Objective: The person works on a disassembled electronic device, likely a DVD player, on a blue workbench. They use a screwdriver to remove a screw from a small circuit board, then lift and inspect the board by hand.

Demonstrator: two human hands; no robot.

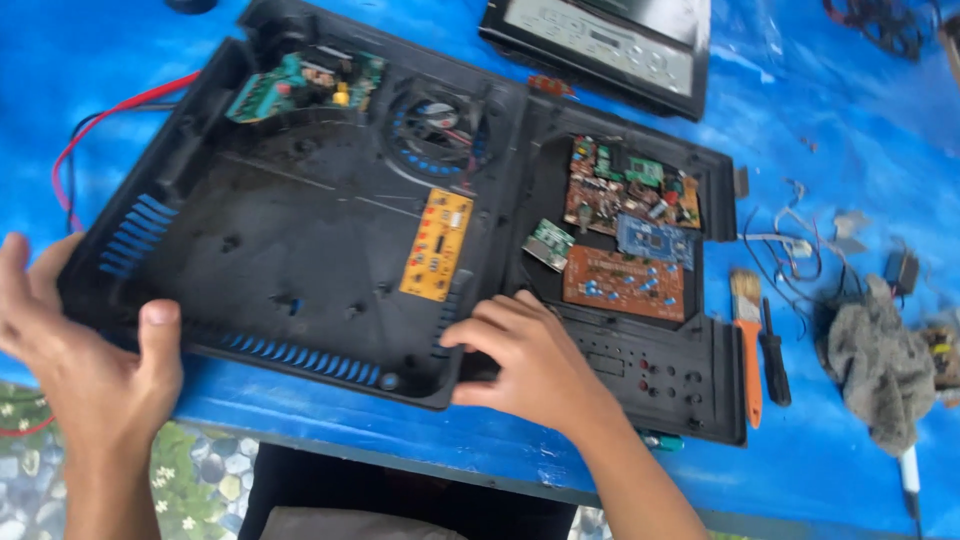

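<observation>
A large black plastic casing [300, 250] lies open on the blue table, inside up. It carries a green circuit board [300, 85] at the back, a small fan [435, 125] and a yellow board [437, 245]. My left hand [90, 350] grips its near left corner, thumb over the rim. My right hand [530, 360] holds the near right corner of the casing, beside a second black panel [650, 375]. That panel bears brown, blue and green circuit boards [625, 225].
An orange-handled paintbrush [748, 340] and a black screwdriver [775, 355] lie right of the panel. A grey rag [880, 365] and loose wires [790, 245] sit further right. A black control-panel cover [610, 45] lies at the back. Red and black wires [110, 115] trail left. The table edge [400, 465] runs along the front.
</observation>
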